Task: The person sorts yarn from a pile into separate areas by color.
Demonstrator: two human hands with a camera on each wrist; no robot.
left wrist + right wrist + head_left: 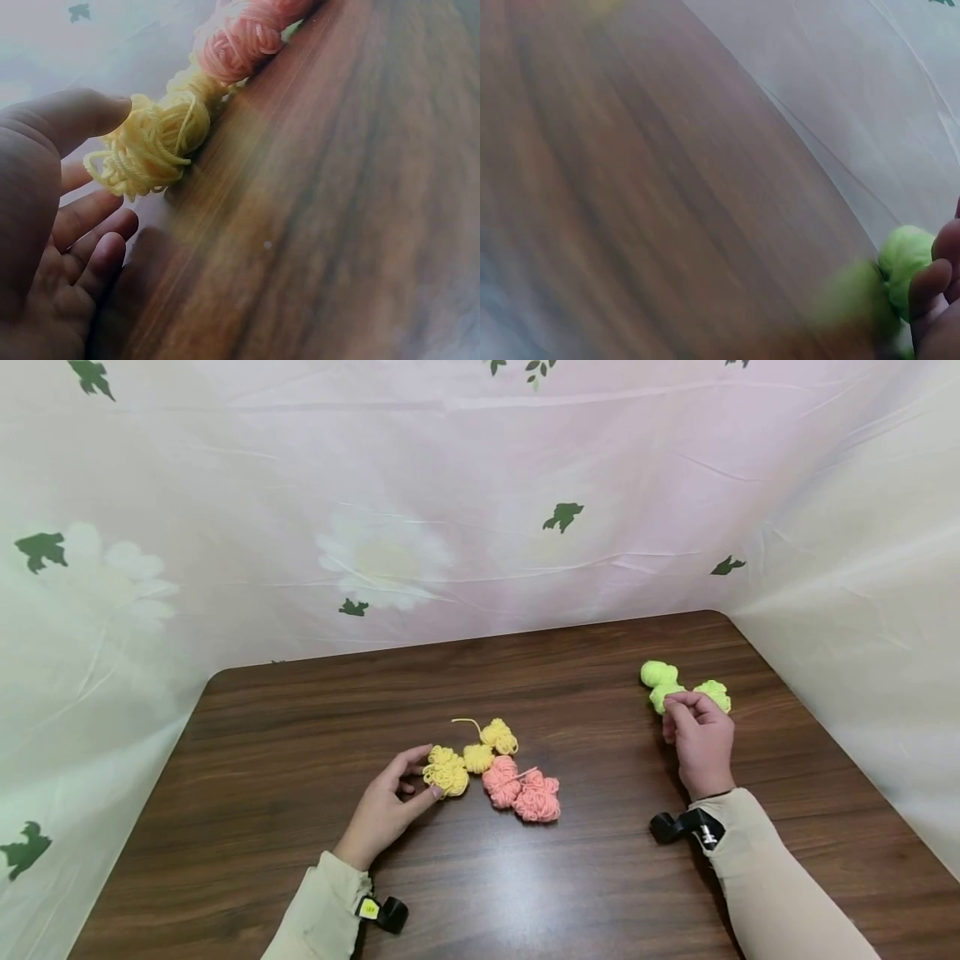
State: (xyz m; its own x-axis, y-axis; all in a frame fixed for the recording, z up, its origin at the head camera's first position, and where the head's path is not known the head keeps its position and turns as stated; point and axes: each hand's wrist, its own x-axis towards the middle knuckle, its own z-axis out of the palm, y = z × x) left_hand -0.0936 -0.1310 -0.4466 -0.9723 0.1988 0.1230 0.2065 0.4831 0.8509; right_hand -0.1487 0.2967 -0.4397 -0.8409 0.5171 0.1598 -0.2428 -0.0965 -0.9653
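My left hand (386,814) has its thumb and fingers around the leftmost yellow yarn bundle (446,774), which rests on the table. The left wrist view shows the thumb on top of this yellow yarn (154,146), with the lower fingers loosely bent beneath. Far right, my right hand (701,739) pinches at the near lobe of a green yarn bundle (660,675). Its curled fingertips overlap that green yarn (901,259) in the right wrist view, partly hiding it. Another green yarn piece (714,693) lies just beyond the knuckles.
Beside the left hand's bundle lie a small yellow piece (478,758) and another yellow bundle (500,737) with a loose strand. Two pink yarn bundles (537,797) adjoin them on the right. The brown wooden table (300,718) meets hanging fabric (450,527) at the back and sides.
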